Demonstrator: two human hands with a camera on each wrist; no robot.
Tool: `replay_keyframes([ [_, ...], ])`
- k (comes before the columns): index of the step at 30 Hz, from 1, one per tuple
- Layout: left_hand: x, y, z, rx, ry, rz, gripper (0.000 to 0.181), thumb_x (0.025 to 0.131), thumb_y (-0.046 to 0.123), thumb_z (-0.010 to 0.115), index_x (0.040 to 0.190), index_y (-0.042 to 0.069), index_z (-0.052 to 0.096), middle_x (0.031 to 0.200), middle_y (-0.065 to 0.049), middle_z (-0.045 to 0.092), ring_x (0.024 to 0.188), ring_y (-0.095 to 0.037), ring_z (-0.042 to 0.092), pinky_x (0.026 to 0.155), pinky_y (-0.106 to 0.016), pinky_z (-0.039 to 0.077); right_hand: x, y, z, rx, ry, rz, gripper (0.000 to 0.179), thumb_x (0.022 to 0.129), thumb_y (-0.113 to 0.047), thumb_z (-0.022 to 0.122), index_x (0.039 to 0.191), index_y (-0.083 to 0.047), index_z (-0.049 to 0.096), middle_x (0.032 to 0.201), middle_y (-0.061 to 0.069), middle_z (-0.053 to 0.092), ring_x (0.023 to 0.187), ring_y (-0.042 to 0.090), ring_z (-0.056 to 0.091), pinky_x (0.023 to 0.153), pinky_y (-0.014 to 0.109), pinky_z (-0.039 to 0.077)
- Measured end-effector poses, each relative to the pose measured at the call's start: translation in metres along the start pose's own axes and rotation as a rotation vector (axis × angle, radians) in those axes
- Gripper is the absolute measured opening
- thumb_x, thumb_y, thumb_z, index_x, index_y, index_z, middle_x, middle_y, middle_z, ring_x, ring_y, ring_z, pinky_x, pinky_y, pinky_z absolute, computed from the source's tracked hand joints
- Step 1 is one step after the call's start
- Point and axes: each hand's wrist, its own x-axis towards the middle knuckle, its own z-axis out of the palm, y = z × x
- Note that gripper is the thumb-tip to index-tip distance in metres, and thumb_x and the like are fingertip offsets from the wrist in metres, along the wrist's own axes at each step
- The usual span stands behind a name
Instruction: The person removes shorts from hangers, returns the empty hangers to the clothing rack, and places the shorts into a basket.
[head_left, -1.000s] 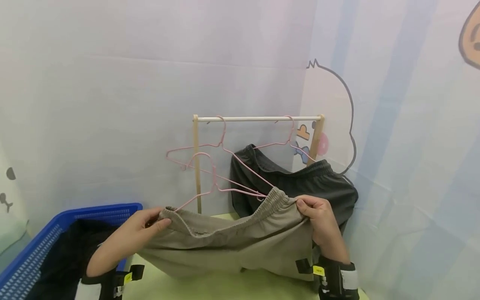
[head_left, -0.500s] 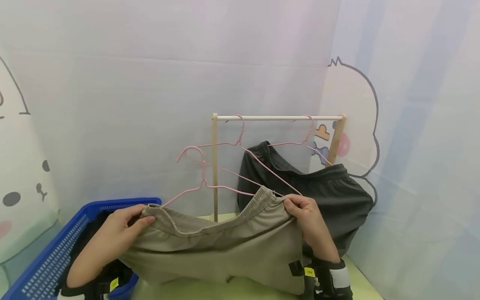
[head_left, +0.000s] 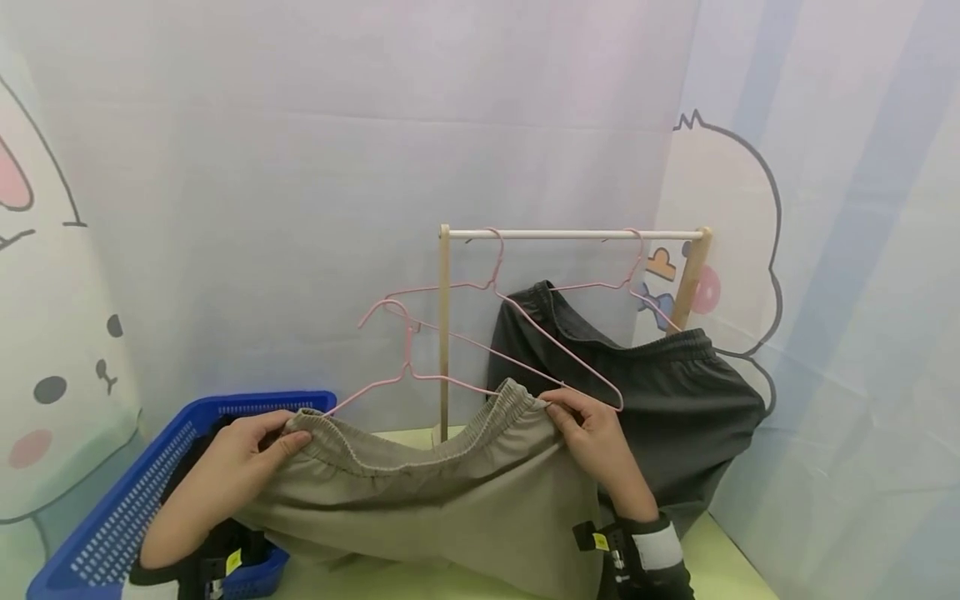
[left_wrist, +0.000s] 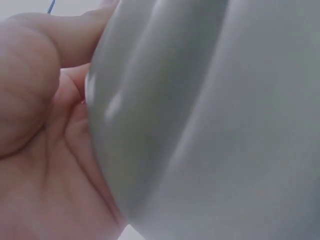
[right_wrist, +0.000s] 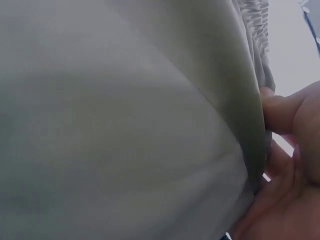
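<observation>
Khaki shorts (head_left: 442, 508) with an elastic waistband are stretched between both hands in the head view. My left hand (head_left: 232, 475) pinches the waistband's left end between thumb and fingers. At the right end, my right hand (head_left: 592, 442) pinches the side of the waistband. A pink hanger (head_left: 408, 367) sits inside the waist, its hook standing up free of the rack; its lower part is hidden by the cloth. Both wrist views are mostly filled by the shorts (left_wrist: 210, 130), with the left thumb at the cloth's edge and the right thumb gripping the gathered waistband (right_wrist: 257, 30).
Behind stands a small rack with a white rail (head_left: 577, 234) and wooden posts. On it hang a bare pink hanger (head_left: 540, 333) and dark grey shorts (head_left: 637, 400) on another pink hanger. At left, a blue basket (head_left: 112, 517) holds black cloth on the green tabletop (head_left: 720, 554).
The view has turned left, so the rack and basket appear further right. Both hands still hold the khaki shorts, and the hanger's hook has turned to point left and moved clear of the rear hanger's lower corner.
</observation>
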Motion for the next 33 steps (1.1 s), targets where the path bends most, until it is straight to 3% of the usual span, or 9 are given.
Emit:
replay_keyframes([
  [7,0.010,0.015,0.007,0.030,0.032,-0.007,0.031,0.107,0.028,0.059,0.081,0.015,0.050,0.067,0.003,0.036,0.056,-0.008,0.032,0.055,-0.028,0.031,0.000,0.003,-0.001,0.013,0.013,0.027,0.021,0.099,-0.003,0.067,0.108,-0.018,0.079,0.107,-0.001,0.075,0.094,0.014,0.066,0.080,0.031,0.053],
  [13,0.023,0.034,0.030,0.059,0.175,0.084,0.023,0.106,0.023,0.061,0.084,0.016,0.057,0.067,0.006,0.038,0.057,-0.007,0.034,0.057,-0.027,0.033,0.000,0.002,-0.002,0.063,-0.025,0.046,0.020,0.101,-0.003,0.065,0.108,-0.016,0.079,0.095,-0.001,0.072,0.078,0.010,0.058,0.068,0.027,0.048],
  [18,0.031,0.048,0.052,0.043,0.285,0.141,0.027,0.104,0.020,0.064,0.079,0.017,0.053,0.067,0.006,0.037,0.055,-0.006,0.033,0.054,-0.025,0.035,0.000,-0.003,0.003,0.125,-0.094,0.016,0.018,0.102,-0.006,0.064,0.109,-0.014,0.078,0.090,0.000,0.070,0.073,0.008,0.056,0.064,0.027,0.048],
  [22,0.033,0.057,0.062,0.037,0.296,0.124,0.026,0.103,0.021,0.064,0.080,0.018,0.054,0.066,0.005,0.037,0.055,-0.007,0.034,0.053,-0.025,0.035,-0.002,-0.004,0.006,0.135,-0.130,0.002,0.018,0.103,-0.008,0.063,0.109,-0.015,0.078,0.098,0.000,0.073,0.077,0.008,0.058,0.068,0.027,0.050],
  [27,0.034,0.061,0.063,0.032,0.302,0.095,0.019,0.101,0.022,0.067,0.084,0.019,0.062,0.066,0.005,0.038,0.056,-0.008,0.035,0.053,-0.025,0.035,-0.003,-0.005,0.004,0.123,-0.160,0.021,0.018,0.104,-0.011,0.063,0.109,-0.020,0.078,0.102,-0.002,0.073,0.078,0.009,0.059,0.069,0.029,0.051],
  [30,0.034,0.062,0.061,0.020,0.303,0.095,0.016,0.100,0.021,0.069,0.085,0.019,0.065,0.066,0.006,0.040,0.056,-0.008,0.036,0.054,-0.025,0.035,-0.001,-0.010,0.001,0.062,-0.161,-0.015,0.019,0.105,-0.016,0.063,0.113,-0.024,0.076,0.102,-0.006,0.072,0.078,0.008,0.060,0.069,0.029,0.051],
  [33,0.036,0.062,0.061,0.006,0.289,0.107,0.010,0.100,0.020,0.069,0.090,0.020,0.069,0.069,0.006,0.046,0.058,-0.008,0.039,0.055,-0.026,0.037,0.000,-0.019,0.001,-0.023,-0.117,-0.101,0.025,0.104,-0.014,0.063,0.123,-0.025,0.074,0.110,-0.007,0.073,0.084,0.008,0.061,0.072,0.031,0.052],
])
